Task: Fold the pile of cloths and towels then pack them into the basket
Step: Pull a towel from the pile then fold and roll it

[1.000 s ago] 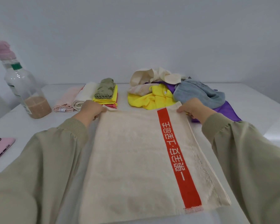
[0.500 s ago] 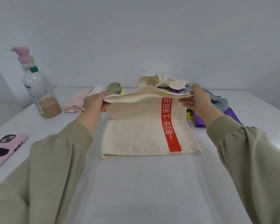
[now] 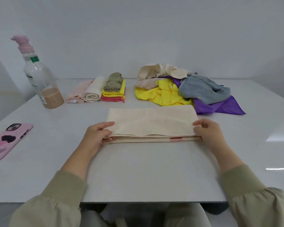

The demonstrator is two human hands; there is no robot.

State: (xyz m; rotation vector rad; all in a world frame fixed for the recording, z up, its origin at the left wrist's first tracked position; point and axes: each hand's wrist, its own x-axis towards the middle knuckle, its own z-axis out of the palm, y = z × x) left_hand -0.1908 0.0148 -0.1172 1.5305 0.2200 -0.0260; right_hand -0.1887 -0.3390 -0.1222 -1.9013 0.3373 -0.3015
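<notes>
A cream towel point(image 3: 152, 123) lies folded into a flat, wide band at the middle of the white table point(image 3: 138, 174), its layered edges facing the person and a sliver of red showing between them. The left hand point(image 3: 97, 135) pinches the near left corner, thumb on top and fingers tucked under; the right hand point(image 3: 208, 133) curls around the near right corner. Behind the towel sit a loose pile of cloths point(image 3: 187, 89) and, further left, a folded stack point(image 3: 113, 90).
</notes>
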